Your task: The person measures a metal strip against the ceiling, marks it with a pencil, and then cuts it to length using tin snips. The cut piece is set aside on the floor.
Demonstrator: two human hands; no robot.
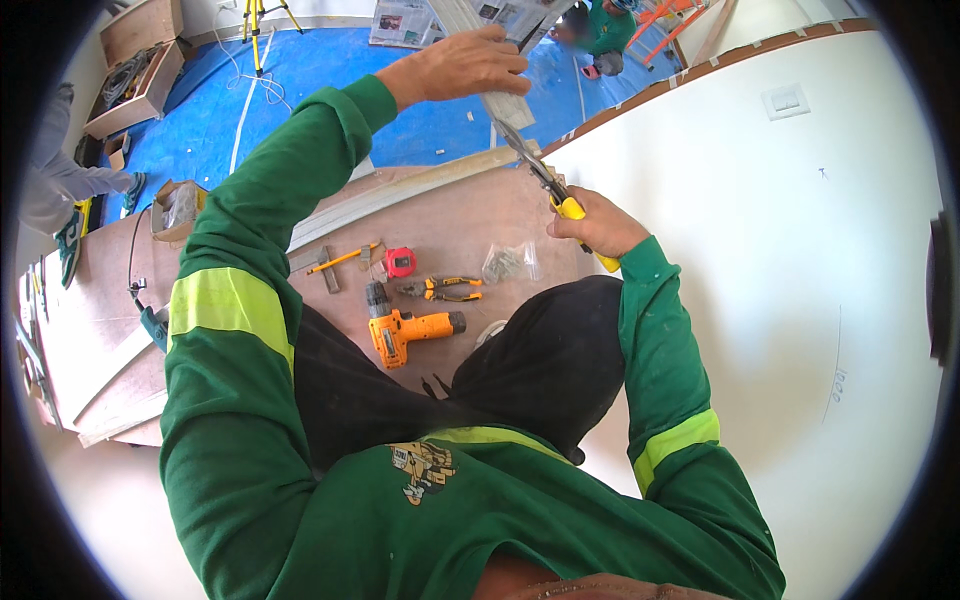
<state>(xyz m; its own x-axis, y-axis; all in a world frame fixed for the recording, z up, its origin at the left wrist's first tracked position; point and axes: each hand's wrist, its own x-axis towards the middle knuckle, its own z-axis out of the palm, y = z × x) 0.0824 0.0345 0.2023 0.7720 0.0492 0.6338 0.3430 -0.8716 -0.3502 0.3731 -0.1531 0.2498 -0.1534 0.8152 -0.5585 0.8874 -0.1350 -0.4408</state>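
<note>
My left hand [465,68] is wrapped round a long pale-grey metal profile strip [508,108], held raised ahead of me. In my right hand [603,222] are tin snips with yellow handles [571,208]; their blades meet the strip's near end, and I cannot tell whether they bite into it. Below, between my arms, lie an orange cordless drill [400,335], pliers with orange-black grips [440,289], a red tape measure [399,262], a yellow pencil [345,257] across a small metal square [329,270], and a clear bag of small parts [508,263].
More metal profiles [400,195] lie across the brown board floor [230,265]. A white wall [770,260] rises close on my right. Blue sheeting [330,100] covers the floor ahead, with a yellow tripod [257,40], an open wooden toolbox [140,90] and a crouching person [607,35]. Another person's legs [75,170] stand left.
</note>
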